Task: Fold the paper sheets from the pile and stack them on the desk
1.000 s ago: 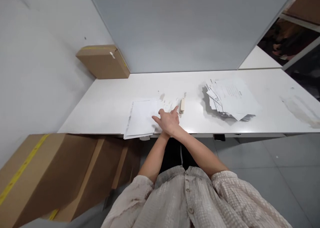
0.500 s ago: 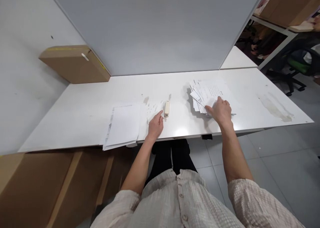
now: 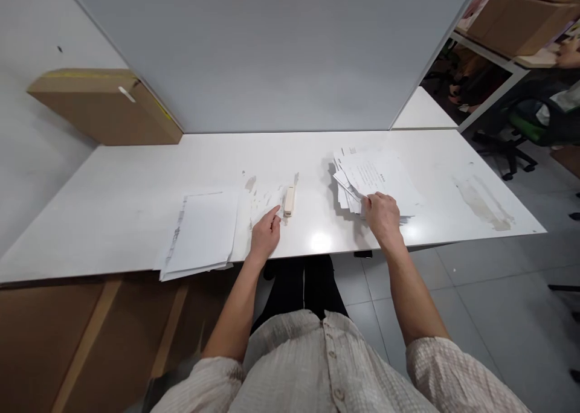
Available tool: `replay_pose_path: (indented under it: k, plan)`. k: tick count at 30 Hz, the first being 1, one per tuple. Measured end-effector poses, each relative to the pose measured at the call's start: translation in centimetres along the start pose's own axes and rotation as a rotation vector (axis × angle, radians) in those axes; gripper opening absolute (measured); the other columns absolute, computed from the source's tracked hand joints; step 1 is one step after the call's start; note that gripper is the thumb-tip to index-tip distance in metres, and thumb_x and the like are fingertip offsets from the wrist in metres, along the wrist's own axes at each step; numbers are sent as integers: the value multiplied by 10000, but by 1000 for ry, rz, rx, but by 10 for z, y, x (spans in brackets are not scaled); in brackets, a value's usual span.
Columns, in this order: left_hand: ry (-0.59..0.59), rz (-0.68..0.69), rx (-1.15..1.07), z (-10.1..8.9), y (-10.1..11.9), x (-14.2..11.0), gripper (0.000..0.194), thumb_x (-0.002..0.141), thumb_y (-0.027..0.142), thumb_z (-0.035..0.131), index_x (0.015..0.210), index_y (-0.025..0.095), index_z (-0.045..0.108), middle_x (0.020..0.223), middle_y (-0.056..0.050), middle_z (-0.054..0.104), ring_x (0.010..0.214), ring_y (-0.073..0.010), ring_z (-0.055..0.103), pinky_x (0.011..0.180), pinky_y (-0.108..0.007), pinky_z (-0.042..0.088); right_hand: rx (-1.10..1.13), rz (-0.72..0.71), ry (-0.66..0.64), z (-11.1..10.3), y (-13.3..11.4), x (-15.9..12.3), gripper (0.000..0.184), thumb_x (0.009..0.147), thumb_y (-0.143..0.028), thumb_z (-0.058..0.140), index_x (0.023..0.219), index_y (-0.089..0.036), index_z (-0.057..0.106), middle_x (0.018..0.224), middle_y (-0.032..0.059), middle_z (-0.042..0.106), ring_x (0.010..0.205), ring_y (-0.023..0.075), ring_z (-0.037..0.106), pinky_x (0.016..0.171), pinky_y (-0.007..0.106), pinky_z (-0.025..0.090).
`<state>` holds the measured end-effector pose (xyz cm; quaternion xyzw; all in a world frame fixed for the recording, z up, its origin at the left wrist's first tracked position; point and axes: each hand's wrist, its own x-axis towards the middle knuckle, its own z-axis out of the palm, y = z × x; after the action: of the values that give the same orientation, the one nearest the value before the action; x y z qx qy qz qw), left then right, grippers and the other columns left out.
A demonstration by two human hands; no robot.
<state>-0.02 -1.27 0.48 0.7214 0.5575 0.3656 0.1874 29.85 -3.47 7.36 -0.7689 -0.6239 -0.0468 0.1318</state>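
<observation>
My right hand (image 3: 382,215) rests on the near left corner of a loose pile of printed sheets (image 3: 380,174) on the right half of the white table (image 3: 136,177), its fingers curled onto the paper edges. My left hand (image 3: 265,235) lies on the table near the front edge, fingers loosely curled, index fingertip just short of a small cream stapler (image 3: 289,200). It holds nothing. A neater stack of white sheets (image 3: 202,232) lies to the left of that hand and overhangs the table's front edge.
A grey partition (image 3: 272,51) stands along the back of the table. One cardboard box (image 3: 104,105) sits at the far left corner, and more cardboard (image 3: 67,340) stands below the table's left end. At the far right are shelving with boxes and an office chair (image 3: 534,129).
My right hand left the stapler area, crossed to the right-hand pile and now slides back to its near corner. The left hand stays by the stapler. The camera has turned right.
</observation>
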Motion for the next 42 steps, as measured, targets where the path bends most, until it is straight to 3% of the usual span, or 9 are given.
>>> replay_pose_path:
  k: [7,10,13,17,20,25,28,32,42]
  plan:
    - [143,-74,-242,-5,18,-16,314,858,372,480,1027,174,655,842,-70,688,729,-149,617,733,-288,500,360,55,219,-34,6,-16,365,929,-388,360,939,-192,667,936,104,685,859,227,614,731,343,457]
    - [-14,-296,-713,-7,49,-32,452,816,495,533,1124,173,612,932,-88,691,709,-152,630,656,-286,512,397,-98,239,-45,-18,-46,323,931,-373,388,1012,-212,656,1064,107,664,1013,238,591,843,388,475]
    - [-362,-453,-1239,-8,81,-43,673,768,605,537,1309,211,468,1229,-136,595,961,-245,641,768,-375,535,379,-359,109,-45,-53,-83,247,914,-282,447,990,-204,668,1122,124,647,1103,265,549,927,446,451]
    - [-272,-660,-1296,-6,92,-49,588,700,426,696,1214,175,557,1247,-132,593,1120,-299,572,914,-422,494,505,-629,-256,-41,-76,-107,217,905,-261,478,973,-220,681,1103,98,663,1054,252,587,871,432,495]
    - [-202,-779,-1234,-3,77,-53,529,638,309,753,1122,142,622,1232,-152,600,1130,-321,565,951,-447,474,647,-425,-301,-39,-59,-89,300,902,-406,470,1056,-229,658,1071,82,677,988,223,623,839,404,510]
    - [-265,-837,-1234,-2,53,-63,467,590,291,794,1013,130,679,1194,-166,621,1127,-336,567,999,-480,430,306,155,122,-13,-7,-26,612,850,-517,488,1256,-59,504,1282,247,514,1211,353,443,938,525,383]
    - [-245,-838,-1242,-3,49,-67,469,567,303,812,979,118,687,1157,-169,641,1111,-334,577,1014,-475,412,134,153,44,8,8,-7,635,808,-489,555,1209,1,513,1287,285,491,1233,371,397,974,501,336]
    - [-223,-830,-1239,-6,48,-69,484,549,316,824,969,118,688,1161,-167,639,1102,-328,584,1019,-466,407,57,47,74,21,7,-10,376,838,-357,503,1007,-45,626,1085,225,617,1095,303,497,983,425,324]
    - [-234,-839,-1235,-10,43,-67,484,543,306,828,960,105,687,1130,-181,651,1097,-337,586,1014,-476,408,208,207,239,-4,0,-17,303,880,-253,337,778,-152,605,651,82,579,618,199,503,597,309,362]
